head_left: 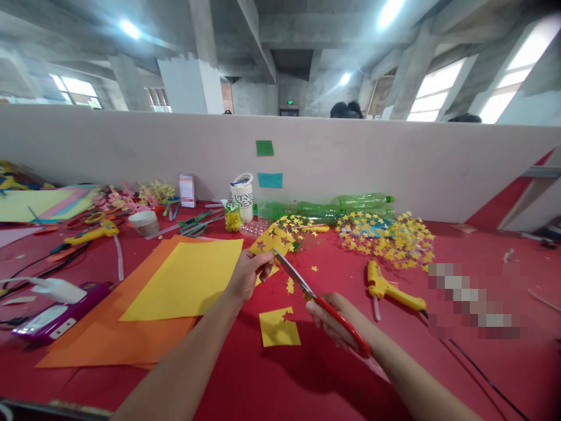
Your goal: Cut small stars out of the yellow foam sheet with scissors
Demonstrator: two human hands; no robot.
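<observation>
My left hand [250, 270] pinches a piece of yellow paper [266, 240] with star-shaped holes cut through it. In my right hand [335, 318] is a pair of red-handled scissors [331, 316], its blades pointing up and left to the lower edge of that paper near my left fingertips. Below, on the red table, lies a yellow paper square [279, 334] with a star cutout at its top edge. A few small yellow paper stars [314, 269] are scattered between the hands and the pile behind.
Yellow [197, 275] and orange sheets [109, 327] lie left. A yellow glue gun [385, 286] with a cable rests right, another [93, 233] left. Green plastic bottles [319, 209], a white cup [242, 199] and a heap of yellow stars [403, 240] stand toward the partition [184, 140]; a purple power strip [61, 316] sits left.
</observation>
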